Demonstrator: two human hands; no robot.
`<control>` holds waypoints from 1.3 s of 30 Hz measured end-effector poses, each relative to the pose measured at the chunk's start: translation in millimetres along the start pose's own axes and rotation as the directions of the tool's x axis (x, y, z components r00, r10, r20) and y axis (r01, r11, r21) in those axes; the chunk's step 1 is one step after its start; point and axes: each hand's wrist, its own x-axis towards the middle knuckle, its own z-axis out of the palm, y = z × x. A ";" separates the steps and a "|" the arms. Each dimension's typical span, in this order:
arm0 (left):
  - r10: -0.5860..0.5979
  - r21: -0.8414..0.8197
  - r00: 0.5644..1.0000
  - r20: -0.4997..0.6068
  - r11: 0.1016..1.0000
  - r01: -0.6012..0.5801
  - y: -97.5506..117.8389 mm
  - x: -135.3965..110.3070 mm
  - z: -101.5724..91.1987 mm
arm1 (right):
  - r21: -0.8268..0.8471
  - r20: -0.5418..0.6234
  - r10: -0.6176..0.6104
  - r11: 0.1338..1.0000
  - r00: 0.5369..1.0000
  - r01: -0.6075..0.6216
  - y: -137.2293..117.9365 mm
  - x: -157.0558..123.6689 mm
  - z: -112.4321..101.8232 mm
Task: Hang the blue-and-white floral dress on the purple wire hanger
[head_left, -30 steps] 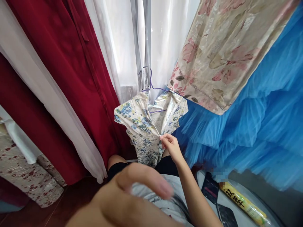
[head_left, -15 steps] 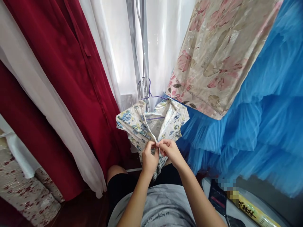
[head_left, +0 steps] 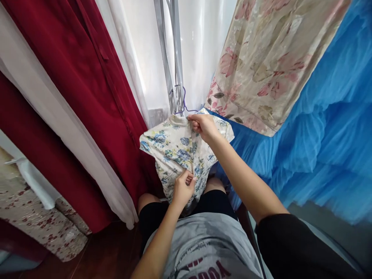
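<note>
A short-sleeved white dress with blue and yellow flowers hangs in front of me, its lower part dropping between my thighs. A thin purple hanger carries it. Down its middle runs a closed zipper seam. My right hand pinches the top of that seam at the neckline; the zipper pull itself is hidden by the fingers. Lower down, my left hand pinches the cloth beside the seam, fingers curled and thumb pressed in.
Grey metal stand poles rise behind the hanger before a white curtain. Dark red cloth hangs at left. To the right are a pink-flowered cream garment and a ruffled blue tulle skirt, close to my right arm.
My right hand has moved up the seam from beside my left hand to the neckline. The open V of the dress has closed, while my left hand stays low on the seam.
</note>
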 end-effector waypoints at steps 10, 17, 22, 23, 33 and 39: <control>0.421 0.107 0.879 -0.226 0.907 -0.407 73.4 120.1 -70.5 | -0.176 0.096 -0.132 0.973 0.987 0.147 -0.7 -30.4 -9.2; 0.614 0.419 0.789 -0.001 0.717 -0.557 106.5 188.3 -74.7 | -0.150 0.109 -0.139 0.977 0.984 0.154 -5.0 -22.8 -16.2; 0.657 0.444 0.740 -0.143 0.711 -0.545 105.3 186.9 -66.1 | -0.319 0.047 -0.166 0.932 0.985 0.172 28.4 -15.7 -9.7; 0.648 0.407 0.730 -0.218 0.740 -0.536 103.5 188.1 -70.2 | -0.374 0.042 -0.171 0.911 0.984 0.174 37.6 -17.4 -6.9; -0.339 -0.512 0.611 -0.716 0.849 -0.129 -21.0 183.0 -168.9 | -0.241 0.168 0.000 0.970 0.986 0.041 78.5 -65.1 1.2; -0.568 -0.670 0.578 -0.586 0.741 0.049 -86.7 73.0 -46.3 | 0.150 -0.087 0.157 0.978 0.984 -0.143 124.2 -109.1 -10.0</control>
